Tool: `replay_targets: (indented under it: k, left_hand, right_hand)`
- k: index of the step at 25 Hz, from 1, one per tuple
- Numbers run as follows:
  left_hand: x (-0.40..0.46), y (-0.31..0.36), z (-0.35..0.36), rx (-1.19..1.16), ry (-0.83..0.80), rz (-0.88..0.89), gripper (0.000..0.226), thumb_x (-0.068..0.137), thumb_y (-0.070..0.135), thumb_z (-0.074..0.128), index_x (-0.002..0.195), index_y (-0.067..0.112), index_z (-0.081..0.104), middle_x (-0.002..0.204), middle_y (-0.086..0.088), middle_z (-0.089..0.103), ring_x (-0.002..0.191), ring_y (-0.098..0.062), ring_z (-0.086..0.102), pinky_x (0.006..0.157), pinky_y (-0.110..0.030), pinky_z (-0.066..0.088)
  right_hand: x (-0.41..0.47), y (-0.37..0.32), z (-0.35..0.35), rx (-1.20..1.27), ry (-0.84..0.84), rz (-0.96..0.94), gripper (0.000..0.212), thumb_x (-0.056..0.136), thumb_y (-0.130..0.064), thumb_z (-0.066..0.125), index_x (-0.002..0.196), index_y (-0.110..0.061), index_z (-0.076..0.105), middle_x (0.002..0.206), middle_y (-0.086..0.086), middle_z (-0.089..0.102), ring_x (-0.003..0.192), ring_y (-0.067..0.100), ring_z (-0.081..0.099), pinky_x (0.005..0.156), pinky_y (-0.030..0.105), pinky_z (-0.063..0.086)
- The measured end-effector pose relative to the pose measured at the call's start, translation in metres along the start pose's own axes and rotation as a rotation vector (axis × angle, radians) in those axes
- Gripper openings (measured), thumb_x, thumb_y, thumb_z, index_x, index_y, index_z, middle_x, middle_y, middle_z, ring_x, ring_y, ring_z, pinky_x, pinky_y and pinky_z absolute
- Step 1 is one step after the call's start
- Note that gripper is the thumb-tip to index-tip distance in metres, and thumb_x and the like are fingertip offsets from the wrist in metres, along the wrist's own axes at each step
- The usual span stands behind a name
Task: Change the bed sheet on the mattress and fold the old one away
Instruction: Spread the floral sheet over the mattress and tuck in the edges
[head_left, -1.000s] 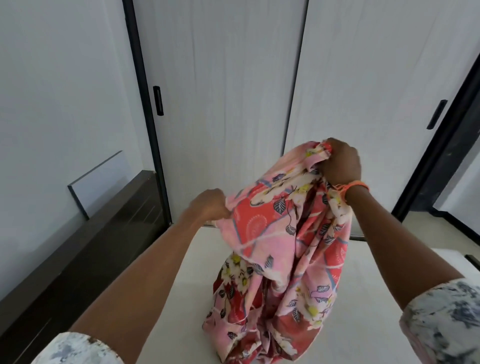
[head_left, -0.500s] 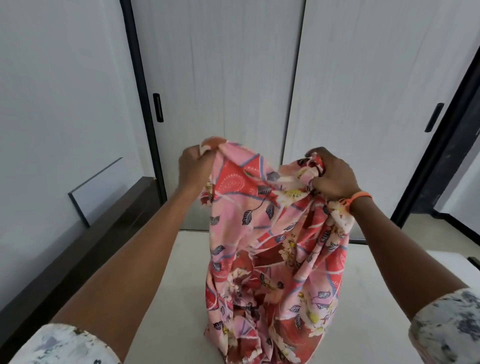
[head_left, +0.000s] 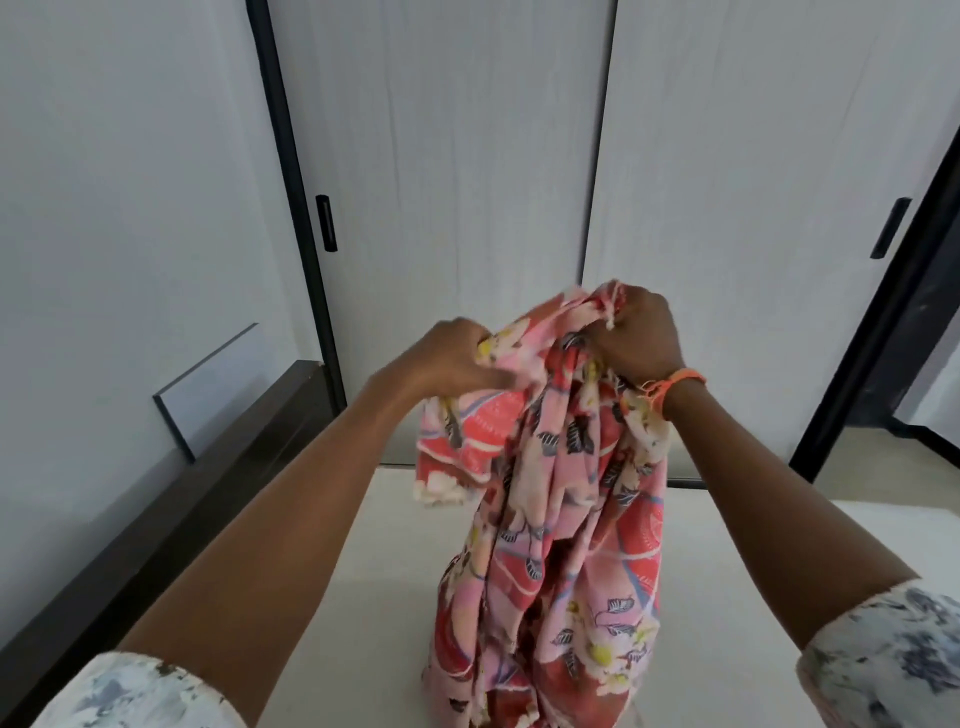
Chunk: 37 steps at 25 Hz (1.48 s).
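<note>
A pink and red floral bed sheet (head_left: 566, 499) hangs bunched in front of me, its lower part piled on the bare white mattress (head_left: 374, 597). My left hand (head_left: 452, 358) grips the sheet's upper edge on the left. My right hand (head_left: 641, 332), with an orange band at the wrist, grips a gathered bunch of the same edge at the top. The two hands are close together, with a short fold of cloth between them. A loose corner of the sheet droops below my left hand.
A dark wooden bed frame (head_left: 171, 499) runs along the left side against a white wall. White wardrobe doors (head_left: 457, 182) with black handles stand straight ahead. A dark doorway (head_left: 898, 364) lies at the right.
My left hand has come down and to the right, closing the gap to my right hand. The spread stretch of sheet between them has collapsed into a bunch.
</note>
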<state>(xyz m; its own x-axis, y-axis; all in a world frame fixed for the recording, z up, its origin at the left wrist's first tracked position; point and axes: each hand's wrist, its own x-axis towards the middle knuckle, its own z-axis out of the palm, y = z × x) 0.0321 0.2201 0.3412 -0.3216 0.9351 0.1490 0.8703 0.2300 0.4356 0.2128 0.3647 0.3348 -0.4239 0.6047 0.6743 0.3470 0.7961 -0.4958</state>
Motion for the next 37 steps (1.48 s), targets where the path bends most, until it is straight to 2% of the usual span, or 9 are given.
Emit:
replay_targets:
  k: [6,13,15,18,25,28,31,34,37]
  left_hand:
    - [0.005,-0.074,0.030,-0.002,0.306,-0.415,0.019,0.082,0.028,0.070,0.083,0.010,0.068,0.069,-0.002,0.064,0.067,-0.024,0.064,0.055,-0.026,0.043]
    - [0.018,-0.033,-0.012,-1.669,0.486,-0.398,0.022,0.096,0.012,0.046,0.083,0.016,0.063,0.080,-0.003,0.066,0.078,-0.019,0.063,0.074,-0.033,0.053]
    - [0.019,-0.025,-0.033,-1.289,0.625,-0.273,0.027,0.100,0.016,0.045,0.082,0.012,0.065,0.071,0.000,0.063,0.066,-0.016,0.064,0.060,-0.026,0.055]
    - [0.024,-0.020,-0.083,-0.117,0.733,0.024,0.037,0.103,0.042,0.040,0.091,0.013,0.060,0.073,0.000,0.060,0.065,-0.018,0.061,0.053,-0.024,0.043]
    - [0.020,-0.019,-0.104,0.392,0.341,-0.013,0.066,0.069,0.076,0.067,0.092,0.014,0.064,0.079,0.001,0.066,0.068,-0.019,0.064,0.062,-0.029,0.049]
    - [0.022,-0.040,-0.084,0.269,0.327,-0.108,0.043,0.087,0.052,0.067,0.081,0.009,0.070,0.066,-0.002,0.063,0.060,-0.019,0.061,0.056,-0.025,0.044]
    - [0.029,-0.050,-0.058,-0.399,0.554,-0.172,0.028,0.093,0.036,0.060,0.079,0.015,0.071,0.070,0.000,0.069,0.070,-0.023,0.068,0.071,-0.031,0.052]
    - [0.028,-0.035,-0.032,-0.940,0.476,-0.150,0.014,0.094,0.028,0.062,0.089,0.018,0.069,0.077,0.003,0.074,0.076,-0.020,0.073,0.077,-0.035,0.057]
    - [0.032,-0.022,-0.026,-1.039,0.359,-0.107,0.012,0.093,0.027,0.063,0.093,0.016,0.067,0.076,-0.001,0.071,0.076,-0.025,0.072,0.078,-0.039,0.056]
  right_hand:
    - [0.022,0.026,-0.014,-0.141,0.120,0.203,0.021,0.080,-0.033,0.062,0.077,-0.013,0.059,0.072,0.006,0.061,0.071,0.033,0.059,0.061,0.030,0.040]
    - [0.029,0.044,-0.016,-0.343,-0.047,-0.096,0.024,0.076,-0.020,0.064,0.099,-0.014,0.062,0.095,0.008,0.062,0.083,0.038,0.061,0.066,0.039,0.051]
    - [0.044,0.042,-0.024,-0.552,-0.071,-0.182,0.033,0.078,-0.022,0.065,0.109,-0.011,0.059,0.102,0.011,0.059,0.083,0.040,0.062,0.064,0.039,0.047]
    - [0.076,0.038,-0.044,-0.756,-0.041,-0.199,0.041,0.081,-0.028,0.066,0.114,-0.009,0.055,0.107,0.015,0.056,0.084,0.042,0.063,0.064,0.040,0.045]
    - [0.095,0.050,-0.069,-0.722,0.031,-0.039,0.037,0.080,-0.022,0.064,0.113,-0.007,0.055,0.106,0.018,0.055,0.088,0.044,0.062,0.069,0.045,0.048]
    - [0.073,0.065,-0.061,-0.749,-0.056,-0.061,0.039,0.079,-0.025,0.066,0.112,-0.008,0.054,0.107,0.016,0.055,0.086,0.042,0.062,0.066,0.043,0.047]
    - [0.053,0.084,-0.058,-0.734,-0.124,-0.067,0.041,0.078,-0.024,0.067,0.114,-0.009,0.055,0.109,0.015,0.056,0.084,0.042,0.063,0.065,0.043,0.048]
    - [0.040,0.101,-0.062,-0.748,-0.172,-0.069,0.044,0.077,-0.023,0.069,0.116,-0.007,0.055,0.112,0.016,0.055,0.085,0.043,0.063,0.063,0.041,0.046]
    - [0.033,0.119,-0.071,-0.778,-0.185,-0.029,0.048,0.077,-0.025,0.072,0.117,-0.006,0.054,0.112,0.016,0.054,0.086,0.042,0.062,0.062,0.040,0.043]
